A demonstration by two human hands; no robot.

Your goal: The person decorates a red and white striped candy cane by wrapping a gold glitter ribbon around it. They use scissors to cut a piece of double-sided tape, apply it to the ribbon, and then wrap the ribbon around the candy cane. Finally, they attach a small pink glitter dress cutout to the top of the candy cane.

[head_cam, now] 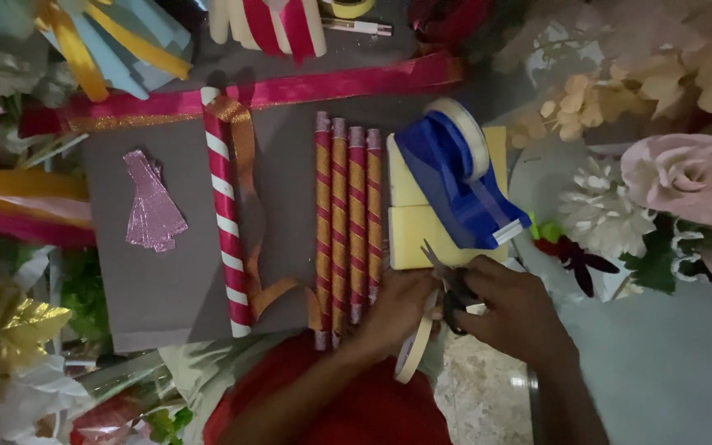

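Observation:
My left hand [395, 309] holds a roll of cream tape [416, 344] by its rim near the front edge of the grey board [175, 272]. In my right hand [512, 309] is a pair of dark scissors [447, 276], their tips pointing up towards the tape strip between my hands. Several sticks wrapped in gold and pink ribbon [348, 218] lie side by side just left of my left hand. A blue tape dispenser [459, 177] rests on yellow pads [422, 222] right above my hands.
A red-and-white striped stick [226, 218] with a loose gold ribbon [249, 189] lies mid-board. A pink glitter cut-out [152, 204] lies to the left. A long pink ribbon [290, 91] crosses the top. Artificial flowers [677, 177] crowd the right side and foil leaves [10, 321] the left.

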